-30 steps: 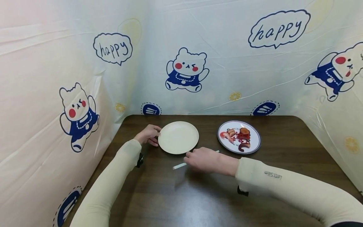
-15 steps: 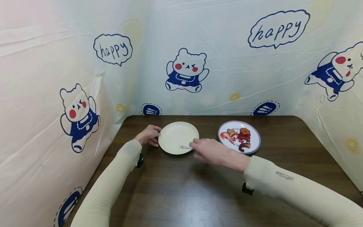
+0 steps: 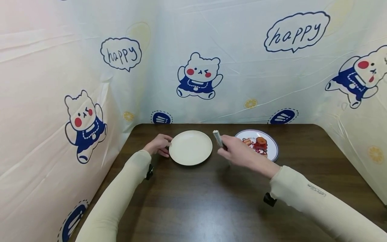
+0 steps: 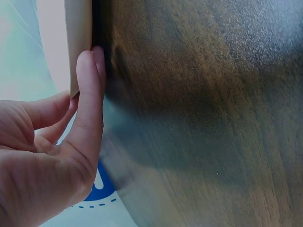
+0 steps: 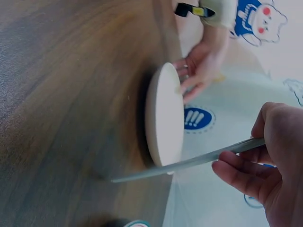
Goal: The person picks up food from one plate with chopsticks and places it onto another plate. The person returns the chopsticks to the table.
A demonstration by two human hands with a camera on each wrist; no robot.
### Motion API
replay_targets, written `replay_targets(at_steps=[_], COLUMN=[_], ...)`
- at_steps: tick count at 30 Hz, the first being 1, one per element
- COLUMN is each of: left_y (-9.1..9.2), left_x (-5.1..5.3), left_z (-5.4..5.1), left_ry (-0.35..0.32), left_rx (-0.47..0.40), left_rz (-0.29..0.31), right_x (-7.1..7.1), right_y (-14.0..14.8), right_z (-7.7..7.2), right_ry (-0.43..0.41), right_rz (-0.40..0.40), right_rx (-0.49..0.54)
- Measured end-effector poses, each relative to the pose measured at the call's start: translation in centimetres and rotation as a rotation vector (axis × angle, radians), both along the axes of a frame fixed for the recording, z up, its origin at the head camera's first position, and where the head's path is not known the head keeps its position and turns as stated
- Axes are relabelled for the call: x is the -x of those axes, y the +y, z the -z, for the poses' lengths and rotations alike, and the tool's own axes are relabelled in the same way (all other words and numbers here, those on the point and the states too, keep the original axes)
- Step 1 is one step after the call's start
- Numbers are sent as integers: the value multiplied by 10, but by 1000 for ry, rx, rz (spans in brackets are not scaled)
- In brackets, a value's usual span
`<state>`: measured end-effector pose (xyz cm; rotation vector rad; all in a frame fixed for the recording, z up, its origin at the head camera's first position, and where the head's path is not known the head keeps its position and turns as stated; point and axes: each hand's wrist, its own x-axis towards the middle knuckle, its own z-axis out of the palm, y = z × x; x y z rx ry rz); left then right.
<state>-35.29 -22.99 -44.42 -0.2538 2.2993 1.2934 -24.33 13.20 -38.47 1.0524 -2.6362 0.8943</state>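
Note:
My left hand pinches the left rim of a plain cream plate. In the left wrist view the thumb lies on the rim of the plate, with fingers underneath. My right hand holds slim pale grey-green chopsticks over the table between the two plates. The right wrist view has the chopsticks pinched at their thick end, the thin end slanting down past the plate. Whether one or two sticks are there I cannot tell in that view.
A blue-rimmed white plate bears several food pieces; my right hand hides part of it. Both plates stand near the back of the brown wooden table. A printed curtain hangs behind and at both sides.
My right hand has lifted the chopsticks off the table, carried them across the cream plate's front edge, then right, turning their thick end up. The left hand and both plates have not moved.

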Motion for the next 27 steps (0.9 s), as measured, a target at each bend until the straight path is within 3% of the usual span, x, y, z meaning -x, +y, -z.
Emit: replay_targets(at_steps=[7, 13, 16, 27], left_y=[0, 1, 1, 2], left_x=[0, -1, -2, 0], left_z=[-1, -1, -2, -1], left_ry=[1, -9, -15, -6], left_rx=[1, 0, 0, 10], left_rz=[1, -9, -14, -8], right_x=[7, 7, 5, 4], right_y=[17, 27, 29, 34], right_z=[-2, 0, 2, 11], right_ry=[-48, -221, -263, -157], right_rz=[88, 160, 167, 138], right_rx=[138, 284, 322, 235])
